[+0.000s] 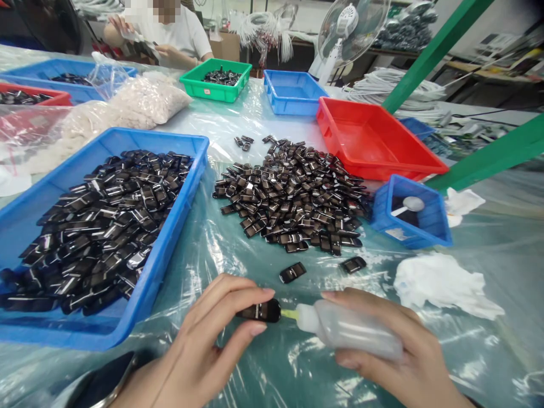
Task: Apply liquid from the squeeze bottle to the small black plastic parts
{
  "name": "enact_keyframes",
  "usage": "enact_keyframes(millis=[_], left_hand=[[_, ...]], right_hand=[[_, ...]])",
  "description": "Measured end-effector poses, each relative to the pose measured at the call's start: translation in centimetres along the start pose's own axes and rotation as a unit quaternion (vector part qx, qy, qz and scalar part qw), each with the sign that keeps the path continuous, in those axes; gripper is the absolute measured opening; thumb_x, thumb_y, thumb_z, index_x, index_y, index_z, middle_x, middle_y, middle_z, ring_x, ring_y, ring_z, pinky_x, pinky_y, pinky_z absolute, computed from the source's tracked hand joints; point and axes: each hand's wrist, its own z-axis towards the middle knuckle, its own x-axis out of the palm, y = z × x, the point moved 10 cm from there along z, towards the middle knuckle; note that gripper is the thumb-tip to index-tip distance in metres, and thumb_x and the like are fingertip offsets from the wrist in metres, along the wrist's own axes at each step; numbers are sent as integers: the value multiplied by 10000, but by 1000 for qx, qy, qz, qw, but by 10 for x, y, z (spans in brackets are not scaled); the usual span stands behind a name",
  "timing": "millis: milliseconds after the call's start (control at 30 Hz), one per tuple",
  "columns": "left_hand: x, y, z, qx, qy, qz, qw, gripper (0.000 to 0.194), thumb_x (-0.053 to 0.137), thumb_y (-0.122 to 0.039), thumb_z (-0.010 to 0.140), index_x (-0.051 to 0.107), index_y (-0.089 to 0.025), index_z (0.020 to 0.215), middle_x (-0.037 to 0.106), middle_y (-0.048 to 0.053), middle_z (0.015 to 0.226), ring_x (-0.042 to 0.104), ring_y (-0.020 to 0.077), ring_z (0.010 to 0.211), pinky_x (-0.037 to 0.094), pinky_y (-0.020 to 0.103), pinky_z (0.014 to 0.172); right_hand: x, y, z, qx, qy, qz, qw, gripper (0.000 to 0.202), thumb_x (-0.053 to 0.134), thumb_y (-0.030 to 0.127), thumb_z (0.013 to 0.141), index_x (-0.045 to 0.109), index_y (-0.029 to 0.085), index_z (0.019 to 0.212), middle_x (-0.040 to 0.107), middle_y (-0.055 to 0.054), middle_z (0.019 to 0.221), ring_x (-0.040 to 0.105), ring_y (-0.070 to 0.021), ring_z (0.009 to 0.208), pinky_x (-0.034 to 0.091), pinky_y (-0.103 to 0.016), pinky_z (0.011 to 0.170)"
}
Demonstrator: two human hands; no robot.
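Observation:
My left hand (216, 334) pinches a small glossy black plastic casing (266, 311) between thumb and fingers, just above the table. Closed around a translucent white squeeze bottle (357, 328), my right hand (395, 345) holds it on its side. The bottle's thin yellowish tip points left and meets the right end of the casing, or comes very near it. Two loose casings, one on the left (293, 272) and one on the right (353, 264), lie just beyond my hands. Behind them spreads a big pile of similar casings (293, 192).
A blue tray (198, 164) full of black casings stands at left. At right are a red tray (369, 141), a small blue bin (389, 218) with a spoon, and crumpled white tissue (446, 283). Green bars (493, 150) cross the right side. A person (191, 34) sits opposite.

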Motion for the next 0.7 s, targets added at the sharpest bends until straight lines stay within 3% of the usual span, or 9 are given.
enact_keyframes(millis=[167,333,500,567,633,700], left_hand=[[-13,13,0,-55,-74,-8,996,314,479,-136,956,507,-324,1205,567,20,1132,529,196,1075,461,290,865],[-20,42,-1,-181,-132,-55,973,201,430,-290,992,522,-291,1171,629,27,1045,612,204,965,502,308,793],[-19,56,-2,-221,-150,-108,958,239,437,-353,983,574,-250,1148,656,21,940,635,195,917,514,304,805],[-17,58,-4,-233,-146,-109,955,251,433,-367,982,587,-251,1144,661,16,915,628,194,913,503,306,811],[-16,58,-4,-235,-142,-111,955,249,432,-370,983,586,-255,1142,661,12,919,621,192,919,492,307,819],[-16,57,-3,-232,-138,-113,956,243,428,-364,983,581,-256,1137,655,11,925,615,191,922,483,306,821]], right_hand=[[-6,-31,5,87,-8,62,994,270,618,408,848,646,352,1111,755,10,935,721,-175,695,563,-216,505],[-8,-56,13,166,-77,147,972,282,614,403,858,607,280,1112,730,-44,1091,679,-213,1007,568,-303,821],[16,-59,11,192,-43,95,976,272,623,338,859,502,268,1093,666,-64,1193,618,-228,1100,528,-392,884],[7,-50,10,147,-89,37,985,337,648,310,841,480,254,1127,641,-77,1170,593,-251,1109,503,-435,892],[-13,-26,4,43,-186,-29,981,433,692,260,803,457,269,1166,612,-51,1085,577,-251,1065,467,-455,907],[-17,1,-1,-55,-221,-77,971,440,698,164,783,490,302,1145,607,-1,940,597,-220,932,485,-407,853]])
